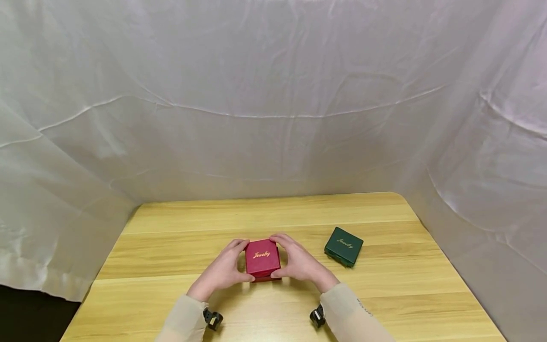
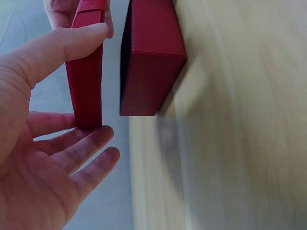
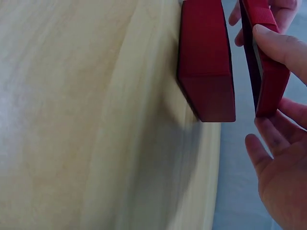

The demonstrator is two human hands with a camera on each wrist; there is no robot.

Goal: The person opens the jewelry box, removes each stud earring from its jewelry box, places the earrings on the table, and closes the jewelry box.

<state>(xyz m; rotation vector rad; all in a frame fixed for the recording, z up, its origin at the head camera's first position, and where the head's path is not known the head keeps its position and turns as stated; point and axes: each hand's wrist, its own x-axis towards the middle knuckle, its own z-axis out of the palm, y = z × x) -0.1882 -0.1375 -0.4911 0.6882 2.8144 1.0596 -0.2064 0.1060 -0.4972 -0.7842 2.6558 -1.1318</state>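
A red jewelry box lid [image 1: 261, 255] with gold "Jewelry" lettering is held level between both hands. My left hand [image 1: 225, 267] grips its left side, thumb at the near edge and fingers at the far corner. On the opposite side my right hand [image 1: 299, 264] grips it in the same way. Directly under the lid, the red box base [image 2: 151, 72] sits on the table. In both wrist views a gap separates the lid [image 3: 272, 81] from the base, whose inside is hidden.
A closed green jewelry box [image 1: 344, 246] lies angled on the wooden table [image 1: 171, 242], right of the hands. Pale cloth [image 1: 273, 147] hangs behind the table and along its sides.
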